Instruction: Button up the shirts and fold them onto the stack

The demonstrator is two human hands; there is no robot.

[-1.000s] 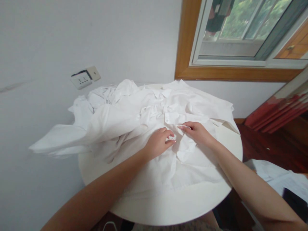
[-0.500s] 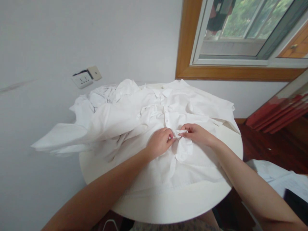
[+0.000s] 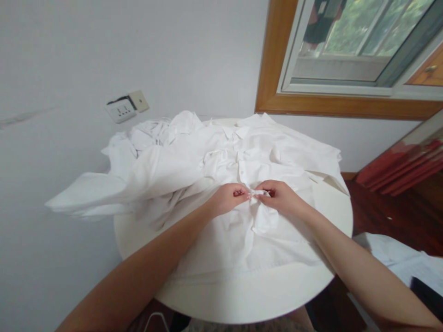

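As the left hand (image 3: 228, 199) pinches the front of a white, collared cloth shirt (image 3: 231, 240), the right hand (image 3: 284, 196) clamps the same fold just beside it; the shirt lies rumpled across a round white table (image 3: 238, 302) near a pale, smooth wall (image 3: 194, 55).

Home, a domestic room. Cues: wooden window frame (image 3: 346, 105), laundry (image 3: 321, 23) hanging beyond the glass, red-and-pale curtain (image 3: 398, 166) at right, dark reddish wood floor (image 3: 368, 210), scuffed white wall (image 3: 51, 60) with power outlet (image 3: 122, 110), plain round white desk (image 3: 242, 297) against it.
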